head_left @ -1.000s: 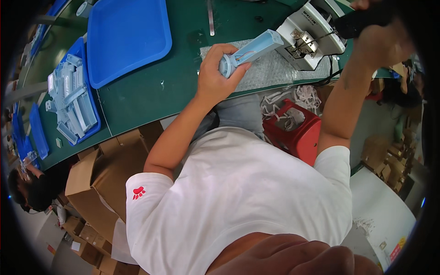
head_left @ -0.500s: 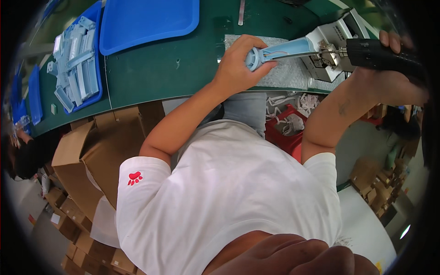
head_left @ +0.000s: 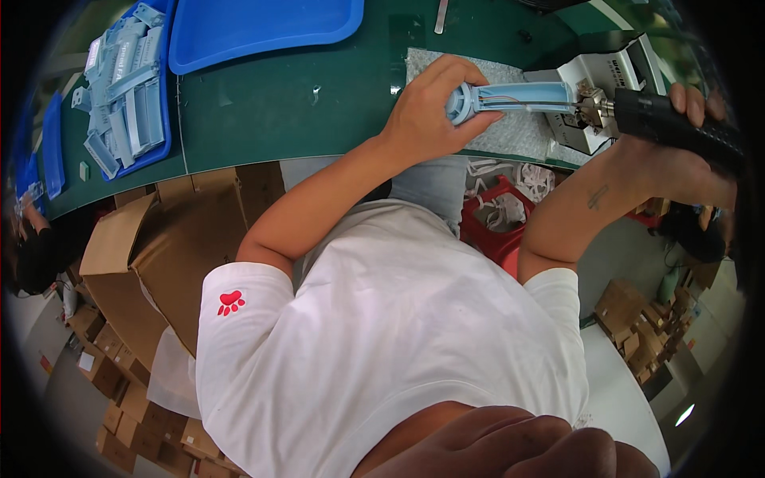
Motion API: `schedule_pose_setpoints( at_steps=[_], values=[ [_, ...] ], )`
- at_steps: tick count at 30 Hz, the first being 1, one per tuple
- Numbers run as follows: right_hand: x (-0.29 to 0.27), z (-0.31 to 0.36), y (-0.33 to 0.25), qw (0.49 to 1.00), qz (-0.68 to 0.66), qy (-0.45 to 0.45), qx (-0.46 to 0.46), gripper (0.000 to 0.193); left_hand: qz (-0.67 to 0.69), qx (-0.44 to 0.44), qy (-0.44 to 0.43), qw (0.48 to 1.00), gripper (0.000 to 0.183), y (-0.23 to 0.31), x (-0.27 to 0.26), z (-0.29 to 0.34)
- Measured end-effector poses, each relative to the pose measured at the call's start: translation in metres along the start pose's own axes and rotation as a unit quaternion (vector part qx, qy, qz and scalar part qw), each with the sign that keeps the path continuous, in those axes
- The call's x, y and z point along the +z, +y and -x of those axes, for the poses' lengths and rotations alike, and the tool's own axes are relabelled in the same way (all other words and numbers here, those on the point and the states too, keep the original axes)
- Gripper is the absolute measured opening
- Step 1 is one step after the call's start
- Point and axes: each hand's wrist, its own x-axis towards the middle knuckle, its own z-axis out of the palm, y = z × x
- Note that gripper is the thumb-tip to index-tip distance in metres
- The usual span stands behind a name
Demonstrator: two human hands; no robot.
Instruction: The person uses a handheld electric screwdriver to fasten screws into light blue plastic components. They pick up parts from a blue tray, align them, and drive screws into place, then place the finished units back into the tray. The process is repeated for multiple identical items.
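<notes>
My left hand (head_left: 434, 107) is closed round the round, ringed end of a light-blue plastic housing (head_left: 542, 92). This long, trough-shaped part points right, and thin wires show inside it. In my right hand (head_left: 677, 151) is a black electric screwdriver (head_left: 661, 115), held level with the fingers wrapped round its body. Its long thin shaft runs left along the open housing toward the ringed end; whether the tip touches a screw is too small to tell. Just behind the driver's nose stands a white box-shaped device (head_left: 610, 76) with a metal mechanism (head_left: 591, 107) at its front.
A blue tray (head_left: 169, 119) heaped with light-blue plastic parts (head_left: 127, 88) stands at the left. Beside it lies another blue tray (head_left: 271, 36). Bubble wrap (head_left: 510, 139) covers the green table (head_left: 279, 119) under my hands. An open cardboard box (head_left: 183, 255) and a red stool (head_left: 498, 215) stand below the table edge.
The housing has turned to lie more level, and the driver's shaft now runs more evenly along it. Both hands keep their grips. The whole view has shifted slightly.
</notes>
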Motion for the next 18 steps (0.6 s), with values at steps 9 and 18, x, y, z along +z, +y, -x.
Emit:
schedule_pose_setpoints(
  at_steps=[9,18],
  values=[
    [-0.008,0.028,0.01,0.979,-0.156,-0.122,0.039,0.097,-0.013,0.014,-0.024,1.0,0.036,-0.001,0.0,-0.002],
    [-0.018,-0.011,-0.062,0.972,-0.232,-0.025,-0.002,0.062,-0.005,-0.038,-0.032,0.999,0.036,0.005,-0.002,0.001]
  ],
)
